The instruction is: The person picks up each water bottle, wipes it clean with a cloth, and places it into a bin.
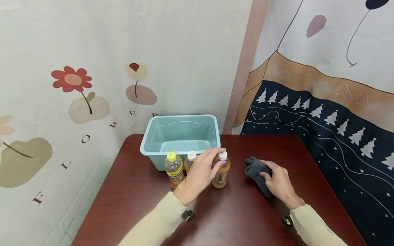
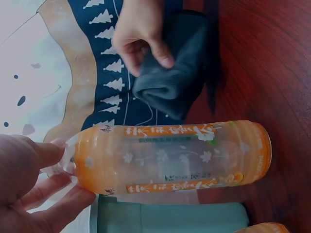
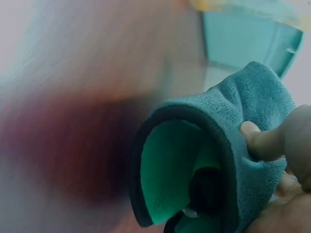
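Note:
An upright clear bottle (image 1: 220, 175) with a white cap and orange print stands in front of the bin's right corner. My left hand (image 1: 198, 174) pinches it near the neck with thumb and fingers; the left wrist view shows the label of the bottle (image 2: 170, 158) facing the camera. To the right, my right hand (image 1: 279, 182) grips a folded dark grey cloth (image 1: 258, 173). Seen from the right wrist, the cloth (image 3: 260, 94) has a dark border and a green underside, with the thumb pressed on it.
A light blue plastic bin (image 1: 156, 160) stands at the back of the dark red table (image 1: 123, 205). Before it are a yellow-capped bottle (image 1: 174, 169) and another white-capped bottle (image 1: 191, 156), the latter partly hidden by my left hand. Printed fabric hangs behind and on the right.

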